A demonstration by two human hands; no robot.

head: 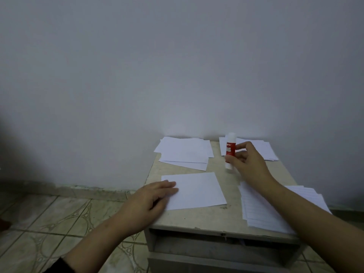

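The fingers (242, 146) of our right hand (247, 161) pinch the glue stick (230, 149), upright just beyond the far right corner of the single sheet (197, 191). Our left hand (153, 197) lies flat, fingers together, on that sheet's left edge. If that pressure slackens, we judge the sheet could skid under gluing.

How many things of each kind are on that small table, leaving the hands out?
Glue stick: 1
Single sheet: 1
Paper piles: 3 (back-left pile, back-right pile, lined pile)
Total: 5
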